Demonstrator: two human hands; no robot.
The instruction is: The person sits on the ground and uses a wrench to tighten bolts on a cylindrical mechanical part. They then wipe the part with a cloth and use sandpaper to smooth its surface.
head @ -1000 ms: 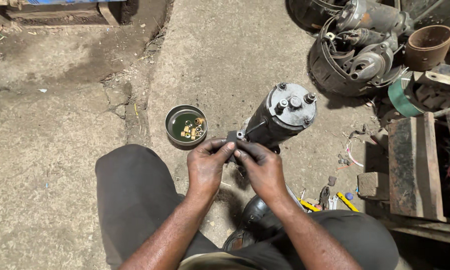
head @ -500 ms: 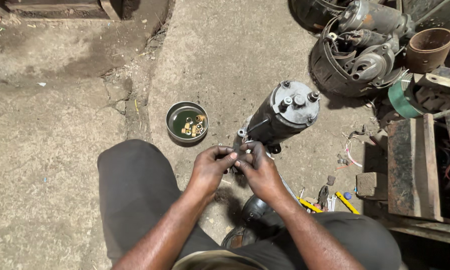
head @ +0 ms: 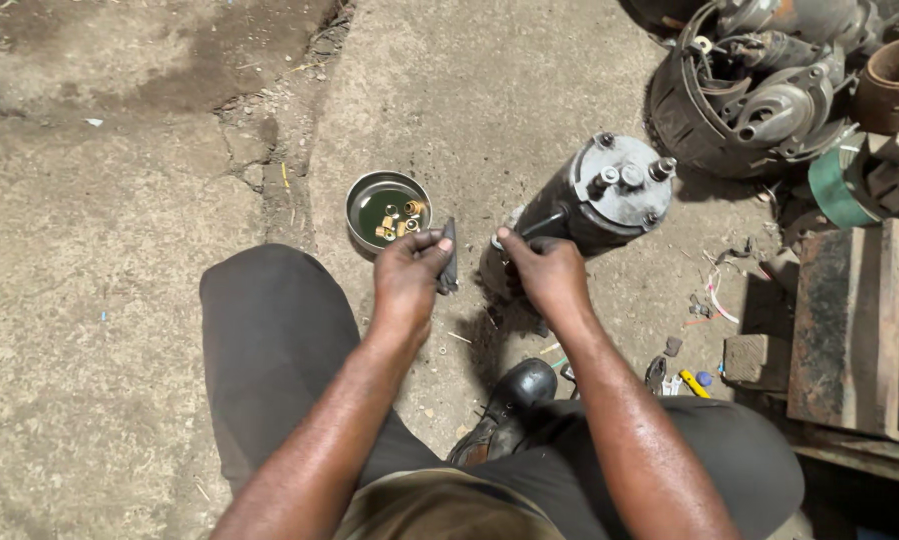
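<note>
My left hand [head: 409, 275] pinches a small flat dark piece [head: 450, 258] between thumb and fingers, held upright over the concrete floor. Just beyond it sits a small round tin [head: 387, 209] with brass bushings and other small parts in oily liquid. My right hand [head: 541, 272] rests against the lower end of a dark cylindrical starter motor [head: 594, 197], fingers closed on a thin metal part at its base. The motor leans upward to the right, its grey end cap with several studs facing the camera.
A pile of worn motor housings and parts [head: 759, 90] lies at the upper right, with a rusty metal block [head: 847, 325] at the right edge. Small tools and a yellow-handled item [head: 694, 382] lie by my right knee. My black shoe [head: 514, 400] is below the hands.
My hands have come apart: the left drew the flat dark piece away to the left, toward the tin, while the right stayed at the motor's base.
</note>
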